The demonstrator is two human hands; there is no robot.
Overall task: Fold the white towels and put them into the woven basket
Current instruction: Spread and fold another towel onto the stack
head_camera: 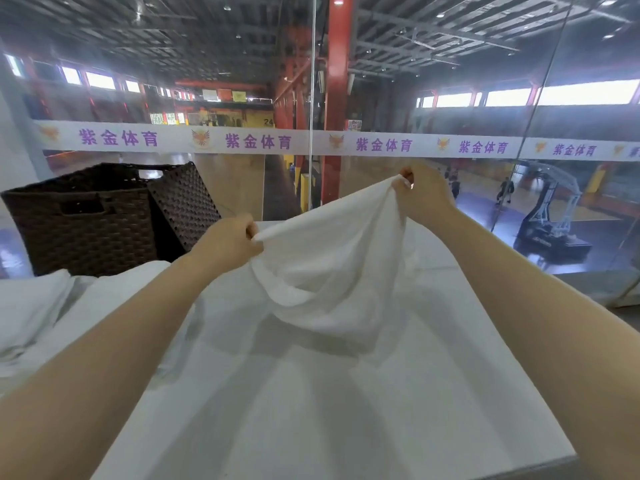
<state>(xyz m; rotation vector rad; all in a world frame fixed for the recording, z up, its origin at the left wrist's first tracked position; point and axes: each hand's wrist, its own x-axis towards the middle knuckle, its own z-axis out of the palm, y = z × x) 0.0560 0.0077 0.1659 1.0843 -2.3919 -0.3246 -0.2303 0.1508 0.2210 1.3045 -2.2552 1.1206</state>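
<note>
Both hands (228, 242) (424, 192) pinch 1 crumpled, sagging white towel (332, 271).

Left hand (227, 242) and right hand (424, 192) each pinch an edge of the white cloth towel (329, 268), which hangs between them above the white-covered table (329, 393). The right hand sits higher and farther back than the left. Behind the left hand, at the table's far left, stands the dark brown woven basket (86, 220). In front of the basket, at the left edge, lies what looks like a heap of white towels (31, 306). Beyond the table runs a glass wall (242, 181).
</note>
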